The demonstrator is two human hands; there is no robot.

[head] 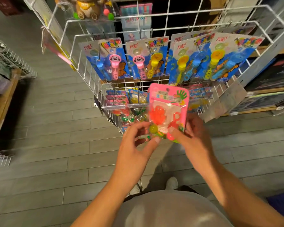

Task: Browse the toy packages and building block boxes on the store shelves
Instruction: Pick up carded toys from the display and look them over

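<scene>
pink toy package point(168, 102), print blurred, pinched by both hands' fingers point(156, 140).

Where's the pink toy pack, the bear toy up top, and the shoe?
pink toy pack point(168, 102), head view, on the card's upper middle.
bear toy point(87, 9), head view, on its brown belly.
shoe point(171, 183), head view, on the toe.
</scene>
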